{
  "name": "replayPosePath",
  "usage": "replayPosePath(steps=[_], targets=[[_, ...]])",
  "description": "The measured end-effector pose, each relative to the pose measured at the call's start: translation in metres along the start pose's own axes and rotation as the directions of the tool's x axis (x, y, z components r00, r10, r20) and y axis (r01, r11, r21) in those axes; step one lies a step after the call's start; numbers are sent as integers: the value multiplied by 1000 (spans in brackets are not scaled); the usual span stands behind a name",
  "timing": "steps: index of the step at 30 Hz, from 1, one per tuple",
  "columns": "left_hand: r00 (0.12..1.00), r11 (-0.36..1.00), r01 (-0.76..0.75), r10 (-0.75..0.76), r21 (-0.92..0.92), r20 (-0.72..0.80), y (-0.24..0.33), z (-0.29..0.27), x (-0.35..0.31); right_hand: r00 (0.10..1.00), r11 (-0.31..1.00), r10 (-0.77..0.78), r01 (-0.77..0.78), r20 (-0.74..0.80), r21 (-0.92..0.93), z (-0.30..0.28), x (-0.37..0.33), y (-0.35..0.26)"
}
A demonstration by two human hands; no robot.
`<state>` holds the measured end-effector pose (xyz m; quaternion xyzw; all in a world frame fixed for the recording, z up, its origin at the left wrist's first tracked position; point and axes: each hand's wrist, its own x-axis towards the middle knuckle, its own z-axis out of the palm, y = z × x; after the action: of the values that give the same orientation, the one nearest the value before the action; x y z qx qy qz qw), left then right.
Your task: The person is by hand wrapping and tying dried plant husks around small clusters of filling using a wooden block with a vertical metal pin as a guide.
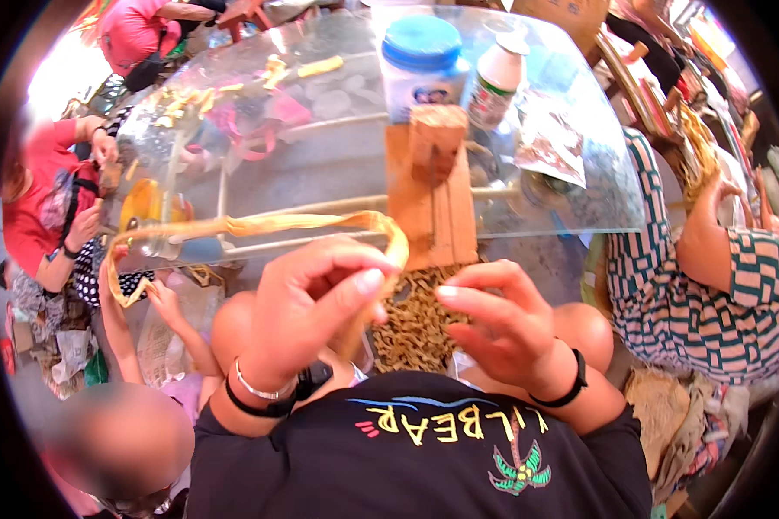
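My left hand [325, 298] is closed, with a long, pale yellow, flat strip [312, 221] pinched between thumb and fingers. The strip bends over the top of the hand and runs far to the left, where it loops down beside another person's hands [163, 298]. My right hand [502, 313] hovers to the right, fingers apart and curved, with nothing visible in it. Between and below both hands lies a heap of small brown twisted pieces [420, 324]. Just beyond them a wooden board [433, 229] bears an upright wooden block [437, 143] with a narrow slit line below it.
The glass table [337, 164] carries a blue-lidded jar [422, 52], a white bottle [498, 78], a plastic packet [552, 143] and scattered yellow scraps [197, 102]. People sit close on the left and right; a person in patterned clothes [701, 303] is at the right. Cloths [688, 415] lie lower right.
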<state>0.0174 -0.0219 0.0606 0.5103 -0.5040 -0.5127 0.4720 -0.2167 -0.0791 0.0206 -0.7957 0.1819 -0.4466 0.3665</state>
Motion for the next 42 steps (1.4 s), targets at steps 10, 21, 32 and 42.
replayPosePath(steps=[10, 21, 32, 42], targets=[[895, 919, -340, 250, 202, 368, -15, 45, 3, 992, 981, -127, 124, -7, -152, -9, -16, -14], [883, 935, -144, -26, 324, 469, -23, 26, 10, 762, 320, 508, -600, 402, 733, -37, -17, -13], [761, 746, -602, 427, 286, 488, -31, 34, 20, 759, 867, 483, -486, 436, -113, -12, -21, 8], [854, 773, -520, 480, 365, 201, -34, 31, 19, 454, 331, 432, -884, 779, 331, -16, -19, 0]])
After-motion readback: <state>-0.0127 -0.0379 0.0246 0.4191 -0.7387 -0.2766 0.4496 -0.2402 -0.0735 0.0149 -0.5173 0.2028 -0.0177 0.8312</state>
